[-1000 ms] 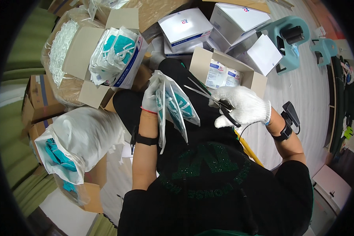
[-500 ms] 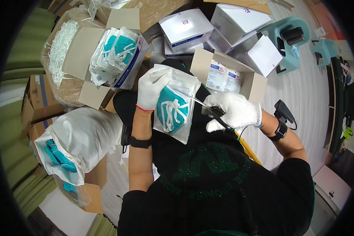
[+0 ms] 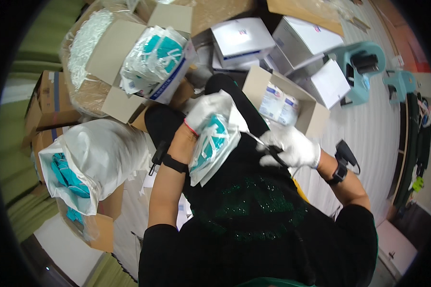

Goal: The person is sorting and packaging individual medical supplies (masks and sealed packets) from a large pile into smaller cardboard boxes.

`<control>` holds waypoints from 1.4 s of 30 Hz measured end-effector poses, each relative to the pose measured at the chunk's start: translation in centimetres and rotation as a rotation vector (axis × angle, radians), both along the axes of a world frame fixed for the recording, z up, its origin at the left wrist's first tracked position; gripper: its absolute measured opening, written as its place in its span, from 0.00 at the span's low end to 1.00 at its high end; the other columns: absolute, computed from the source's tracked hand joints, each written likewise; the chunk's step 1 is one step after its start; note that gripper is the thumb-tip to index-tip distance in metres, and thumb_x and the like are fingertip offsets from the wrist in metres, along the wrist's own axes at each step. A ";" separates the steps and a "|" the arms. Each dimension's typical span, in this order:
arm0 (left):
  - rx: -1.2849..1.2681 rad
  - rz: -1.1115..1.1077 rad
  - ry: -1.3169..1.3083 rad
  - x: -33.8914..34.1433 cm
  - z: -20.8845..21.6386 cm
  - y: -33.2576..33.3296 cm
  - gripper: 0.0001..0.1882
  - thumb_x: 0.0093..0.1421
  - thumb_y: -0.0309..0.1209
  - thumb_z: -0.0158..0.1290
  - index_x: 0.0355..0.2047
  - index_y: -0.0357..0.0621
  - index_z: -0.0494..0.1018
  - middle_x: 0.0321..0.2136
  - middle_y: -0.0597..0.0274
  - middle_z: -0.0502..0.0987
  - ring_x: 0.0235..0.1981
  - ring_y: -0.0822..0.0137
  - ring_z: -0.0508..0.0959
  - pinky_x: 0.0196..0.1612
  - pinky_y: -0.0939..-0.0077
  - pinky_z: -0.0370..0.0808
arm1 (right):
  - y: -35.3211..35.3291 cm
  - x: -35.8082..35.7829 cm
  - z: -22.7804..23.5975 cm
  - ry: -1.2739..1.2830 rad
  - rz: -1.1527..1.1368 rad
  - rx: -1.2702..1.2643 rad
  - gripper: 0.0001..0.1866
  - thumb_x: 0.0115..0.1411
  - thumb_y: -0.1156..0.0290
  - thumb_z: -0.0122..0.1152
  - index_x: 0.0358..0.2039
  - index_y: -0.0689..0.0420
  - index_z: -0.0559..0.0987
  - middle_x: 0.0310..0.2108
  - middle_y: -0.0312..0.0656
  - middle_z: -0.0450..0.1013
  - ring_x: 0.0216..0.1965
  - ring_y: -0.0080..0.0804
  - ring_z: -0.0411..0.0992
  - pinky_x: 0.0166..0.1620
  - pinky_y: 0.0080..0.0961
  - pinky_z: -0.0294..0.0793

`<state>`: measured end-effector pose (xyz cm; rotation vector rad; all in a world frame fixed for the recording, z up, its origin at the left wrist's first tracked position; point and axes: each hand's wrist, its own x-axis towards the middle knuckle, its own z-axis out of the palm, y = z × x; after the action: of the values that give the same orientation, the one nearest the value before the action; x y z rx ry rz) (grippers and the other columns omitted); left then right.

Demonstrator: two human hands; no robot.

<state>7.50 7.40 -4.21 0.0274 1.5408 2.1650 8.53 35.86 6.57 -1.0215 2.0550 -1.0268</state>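
Observation:
My left hand [image 3: 207, 111], in a white knit glove, is closed around the upper end of a clear and white pouch [image 3: 200, 168]. Inside the pouch is a teal cup-shaped face mask [image 3: 214, 138] with white straps, tilted over my lap. My gloved right hand [image 3: 296, 149] grips a pair of scissors [image 3: 276, 154] by the dark handles. The metal blades point left toward the pouch's upper right edge; whether they touch it I cannot tell.
An open carton of pouched masks [image 3: 170, 91] stands at the far left. Another open box [image 3: 316, 119] holds white packets [image 3: 278, 106] beyond my right hand. White closed boxes [image 3: 242, 40] are stacked behind. A white sack [image 3: 107, 148] of teal masks lies at left.
My left hand has turned the pouch, so the mask now shows at a slant, more edge-on. The scissors have dropped slightly. The whole view has shifted a little.

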 end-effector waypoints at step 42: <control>-1.360 0.487 0.545 -20.4 5.3 -29.1 0.31 0.62 0.56 0.44 0.41 0.39 0.78 0.38 0.38 0.79 0.45 0.43 0.78 0.48 0.57 0.72 | 0.6 1.3 -5.2 -0.383 -0.581 0.269 0.28 0.53 0.55 0.72 0.46 0.62 0.78 0.33 0.44 0.79 0.36 0.32 0.78 0.43 0.29 0.77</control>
<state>-12.87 -21.71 1.14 -0.2381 3.2730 0.9339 9.84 36.47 1.33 -0.0660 2.1182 -1.0751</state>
